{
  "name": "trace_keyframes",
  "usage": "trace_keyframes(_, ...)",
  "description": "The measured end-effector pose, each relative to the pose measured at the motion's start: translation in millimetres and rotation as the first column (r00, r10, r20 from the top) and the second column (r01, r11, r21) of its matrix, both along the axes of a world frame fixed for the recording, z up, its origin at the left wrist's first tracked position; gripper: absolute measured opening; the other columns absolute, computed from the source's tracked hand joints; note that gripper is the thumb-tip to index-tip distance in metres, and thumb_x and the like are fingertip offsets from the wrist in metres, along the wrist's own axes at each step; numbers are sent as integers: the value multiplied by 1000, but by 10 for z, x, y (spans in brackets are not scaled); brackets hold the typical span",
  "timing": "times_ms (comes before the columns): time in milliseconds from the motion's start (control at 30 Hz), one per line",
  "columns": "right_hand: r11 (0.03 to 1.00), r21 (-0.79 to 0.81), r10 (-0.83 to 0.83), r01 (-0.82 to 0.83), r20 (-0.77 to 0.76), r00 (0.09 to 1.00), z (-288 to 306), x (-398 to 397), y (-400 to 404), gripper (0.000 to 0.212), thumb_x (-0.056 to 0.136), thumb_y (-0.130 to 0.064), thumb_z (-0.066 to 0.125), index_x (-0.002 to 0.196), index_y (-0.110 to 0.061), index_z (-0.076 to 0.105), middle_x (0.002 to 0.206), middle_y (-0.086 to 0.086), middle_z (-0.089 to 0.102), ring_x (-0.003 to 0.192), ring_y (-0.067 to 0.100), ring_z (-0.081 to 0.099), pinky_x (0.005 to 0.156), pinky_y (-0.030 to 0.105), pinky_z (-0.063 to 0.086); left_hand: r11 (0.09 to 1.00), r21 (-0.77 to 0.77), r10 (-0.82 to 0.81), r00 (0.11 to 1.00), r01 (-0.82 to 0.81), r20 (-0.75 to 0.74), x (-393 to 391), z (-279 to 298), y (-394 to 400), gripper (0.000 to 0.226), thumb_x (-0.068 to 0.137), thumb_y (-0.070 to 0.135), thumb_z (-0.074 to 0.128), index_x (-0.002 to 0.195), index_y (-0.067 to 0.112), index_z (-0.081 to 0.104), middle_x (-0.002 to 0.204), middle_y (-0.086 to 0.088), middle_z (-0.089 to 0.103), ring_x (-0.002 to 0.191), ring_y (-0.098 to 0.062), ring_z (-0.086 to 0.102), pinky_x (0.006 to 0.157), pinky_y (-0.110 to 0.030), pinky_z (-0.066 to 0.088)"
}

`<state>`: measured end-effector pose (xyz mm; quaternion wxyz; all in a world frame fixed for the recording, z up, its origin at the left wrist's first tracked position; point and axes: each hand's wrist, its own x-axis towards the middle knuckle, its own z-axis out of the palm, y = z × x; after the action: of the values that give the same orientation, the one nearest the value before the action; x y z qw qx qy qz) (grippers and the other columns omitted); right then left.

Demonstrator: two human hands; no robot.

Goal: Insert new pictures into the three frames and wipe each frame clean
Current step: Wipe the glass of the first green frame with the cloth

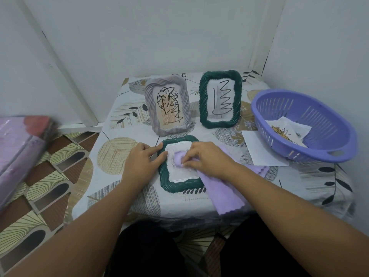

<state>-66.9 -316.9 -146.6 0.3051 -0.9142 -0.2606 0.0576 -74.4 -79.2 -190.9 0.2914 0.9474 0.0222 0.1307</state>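
I sat in a corner of a home, hemmed in by plain white walls [179,33]. My small surface [123,108] wore a leaf-printed cloth, the floor [40,196] had patterned vinyl, a purple plastic basket [299,124] stood near, and wrapped bedding [20,152] lay left.

A dark green twisted-rim frame [180,184] lies flat near the table's front edge, a pale picture under its glass. A lilac cloth [223,188] lies bunched on that glass and trails off the front edge. Toward the back edge stand two upright frames: a grey one [153,120] and a green one [203,108], both scribbled with black marker. Loose pictures [287,130] lie in a basket at the right edge.
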Motion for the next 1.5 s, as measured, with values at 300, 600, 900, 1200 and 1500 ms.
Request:
trace_keyframes(300, 964, -60, -247, 259, 153, 957, 2, 277, 337, 12, 94, -33, 69, 99, -31, 80, 92, -9, 57, 96, 19, 61, 83, 36, 49, 1000, -4, -2, 1000, 2, -2, -8, 4, 3, 43, 90, 60, 63, 129, 42, 68, 97, 10, 51, 97, -14, 51, 85, -38, 48)
trace_keyframes(600, 967, -158, -161, 200, 226, 961, 43, 316, 473, 13, 97, -34, 64, 98, -35, 77, 101, -6, 62, 96, 22, 61, 88, 39, 49, 1000, 19, 8, 1000, -7, -7, 0, -2, 2, 44, 90, 60, 61, 129, 42, 68, 98, 9, 51, 98, -14, 51, 83, -37, 48)
trace_keyframes(900, 949, -235, -160, 210, 216, 963, 89, 10, 64, 17, 97, -24, 61, 97, -27, 78, 97, -1, 57, 90, 26, 62, 80, 37, 48, 1000, 13, -7, 1000, 7, -13, -3, 8, 8, 46, 91, 62, 59, 131, 41, 67, 99, 10, 52, 99, -13, 50, 86, -38, 48)
trace_keyframes(1200, 976, -68, -196, 205, 121, 973, 54, -141, -207, 10, 94, -32, 68, 94, -28, 77, 90, -5, 53, 88, 18, 57, 73, 33, 44, 1000, 9, -11, 1000, 11, -29, -20, 38, -10, 46, 92, 62, 59, 132, 41, 66, 99, 11, 51, 100, -13, 50, 86, -39, 49)
trace_keyframes(1500, 811, -366, -383, 457, 260, 886, 176, 247, -688, 8, 97, -22, 60, 91, -24, 66, 101, 1, 62, 98, 28, 60, 76, 38, 48, 1000, 4, -16, 998, 16, -52, -52, 95, -23, 48, 91, 64, 59, 133, 41, 66, 100, 13, 51, 101, -11, 51, 86, -37, 48)
